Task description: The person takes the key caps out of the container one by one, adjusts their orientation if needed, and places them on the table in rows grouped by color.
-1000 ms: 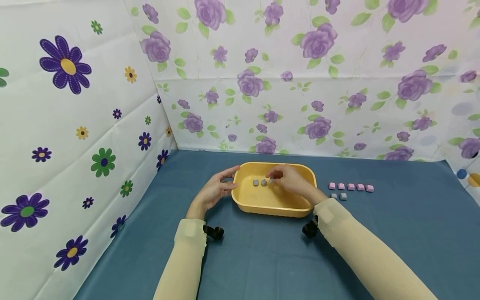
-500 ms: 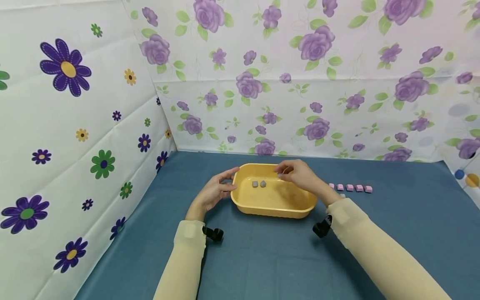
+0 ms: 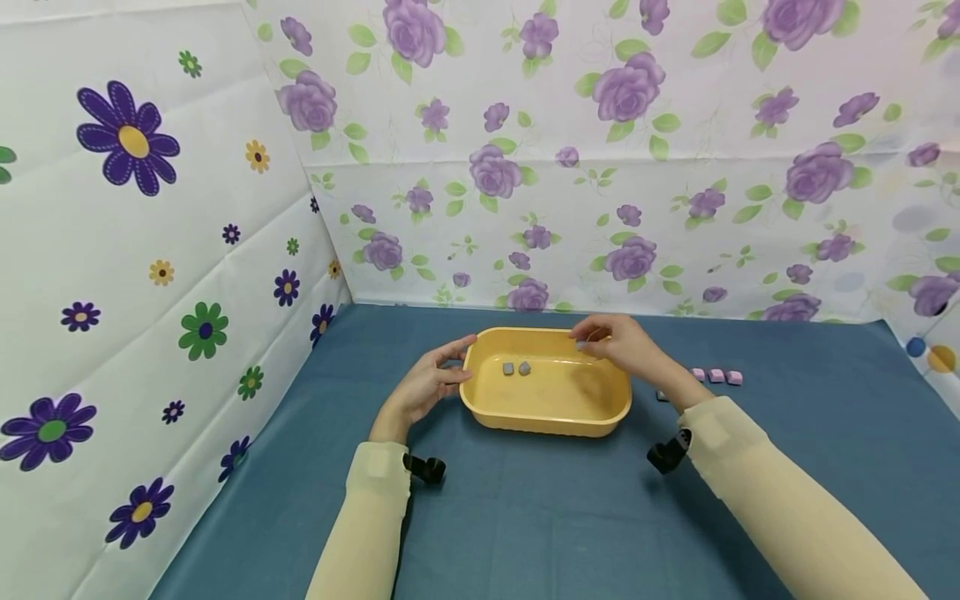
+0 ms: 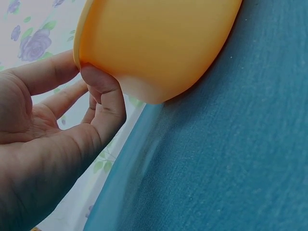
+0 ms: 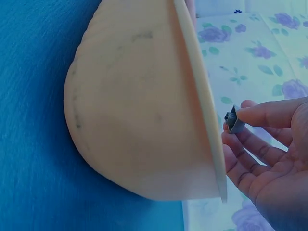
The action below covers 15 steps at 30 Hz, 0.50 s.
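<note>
My left hand (image 3: 422,385) pinches the left rim of a yellow plastic tub (image 3: 546,422) between thumb and fingers; the left wrist view shows the thumb (image 4: 102,79) at the rim. Over the tub's right back corner, my right hand (image 3: 626,346) holds a small grey keycap (image 5: 235,122) by thumb and fingertips. Its hollow underside with the stem shows in the right wrist view. Two more grey keycaps, one square (image 3: 508,368) and one tilted (image 3: 524,367), lie on the tub floor.
Right of the tub, pink keycaps (image 3: 716,377) stand in a row on the blue cloth (image 3: 510,517), partly hidden by the right forearm. A grey keycap (image 3: 662,397) peeks out below the right wrist. Flowered sheets (image 3: 450,125) hang behind and at left.
My right hand has lifted a grey keycap from the tub floor and carried it right, to the tub's right back corner. The left hand stays at the rim.
</note>
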Each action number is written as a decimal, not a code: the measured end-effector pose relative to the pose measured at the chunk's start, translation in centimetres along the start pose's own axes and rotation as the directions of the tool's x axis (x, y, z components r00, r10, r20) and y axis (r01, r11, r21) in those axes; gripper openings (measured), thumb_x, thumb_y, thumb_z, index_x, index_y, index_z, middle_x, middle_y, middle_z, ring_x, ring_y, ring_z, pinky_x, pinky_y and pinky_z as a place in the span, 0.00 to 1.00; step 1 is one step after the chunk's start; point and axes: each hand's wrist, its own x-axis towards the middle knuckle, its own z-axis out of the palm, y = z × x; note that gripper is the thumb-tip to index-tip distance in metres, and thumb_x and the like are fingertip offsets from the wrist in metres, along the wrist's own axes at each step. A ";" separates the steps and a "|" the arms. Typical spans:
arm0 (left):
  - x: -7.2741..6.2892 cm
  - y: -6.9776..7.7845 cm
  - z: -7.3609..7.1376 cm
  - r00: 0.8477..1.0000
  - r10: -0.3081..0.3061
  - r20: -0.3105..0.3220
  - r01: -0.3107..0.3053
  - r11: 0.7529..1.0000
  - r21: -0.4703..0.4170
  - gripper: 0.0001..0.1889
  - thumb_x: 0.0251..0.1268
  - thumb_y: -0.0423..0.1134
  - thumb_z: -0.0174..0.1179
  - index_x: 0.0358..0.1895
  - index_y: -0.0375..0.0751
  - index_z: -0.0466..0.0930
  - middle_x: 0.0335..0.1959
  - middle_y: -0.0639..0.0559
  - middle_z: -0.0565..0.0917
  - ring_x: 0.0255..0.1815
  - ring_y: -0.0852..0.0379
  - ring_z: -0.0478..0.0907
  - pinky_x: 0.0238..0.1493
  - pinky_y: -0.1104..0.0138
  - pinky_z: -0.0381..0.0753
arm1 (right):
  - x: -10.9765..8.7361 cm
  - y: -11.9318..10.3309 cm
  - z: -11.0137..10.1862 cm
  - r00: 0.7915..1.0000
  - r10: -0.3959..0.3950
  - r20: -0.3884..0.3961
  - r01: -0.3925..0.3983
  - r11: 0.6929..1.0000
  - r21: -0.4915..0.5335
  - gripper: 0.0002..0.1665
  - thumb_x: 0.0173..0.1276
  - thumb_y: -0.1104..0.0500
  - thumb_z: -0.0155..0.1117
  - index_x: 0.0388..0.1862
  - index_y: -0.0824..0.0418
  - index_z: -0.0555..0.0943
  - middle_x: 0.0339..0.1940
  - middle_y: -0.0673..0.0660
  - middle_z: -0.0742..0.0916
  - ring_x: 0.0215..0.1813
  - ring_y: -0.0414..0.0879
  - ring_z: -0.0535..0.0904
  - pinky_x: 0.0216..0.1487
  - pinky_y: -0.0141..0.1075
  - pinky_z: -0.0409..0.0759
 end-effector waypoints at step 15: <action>0.0 0.0 0.0 1.000 0.000 -0.002 0.000 1.000 -0.001 0.34 0.76 0.25 0.57 0.81 0.49 0.64 0.55 0.45 0.68 0.37 0.56 0.75 0.39 0.68 0.82 | -1.6 0.3 -2.9 0.999 0.012 -0.031 -0.014 0.997 -0.071 0.13 0.78 0.60 0.64 0.57 0.63 0.86 0.52 0.62 0.86 0.53 0.56 0.81 0.52 0.55 0.83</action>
